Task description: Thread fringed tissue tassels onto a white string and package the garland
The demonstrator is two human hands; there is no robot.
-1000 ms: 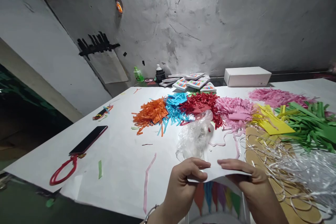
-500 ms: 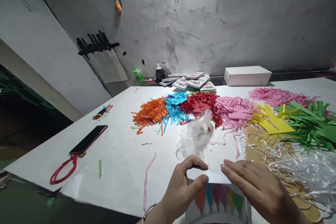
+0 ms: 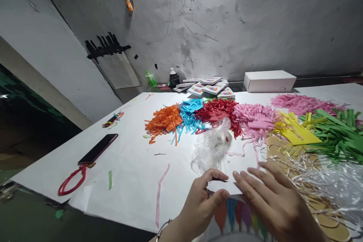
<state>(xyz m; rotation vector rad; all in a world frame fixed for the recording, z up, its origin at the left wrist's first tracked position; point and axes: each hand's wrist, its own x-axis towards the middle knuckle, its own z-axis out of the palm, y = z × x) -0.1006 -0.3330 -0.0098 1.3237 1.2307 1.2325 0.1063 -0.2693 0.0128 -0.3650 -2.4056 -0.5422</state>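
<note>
A white packet printed with colourful pennant shapes lies at the near edge of the table, with a blank white strip along its top. My left hand grips the left end of that strip between thumb and curled fingers. Across the strip's right part rests my right hand, its fingers stretched out and flat, hiding the packet's right side. Just beyond the fingers sits a crumpled clear plastic bag.
Fringed paper bunches in orange, blue, red, pink, yellow and green cross the table. White strings and clear plastic lie at right. A phone with a red strap is at left. Printed packs and a white box stand behind.
My right hand has slid left over the packet's top strip, its fingers now more spread and covering more of the print. My left hand keeps its grip. The view has shifted slightly.
</note>
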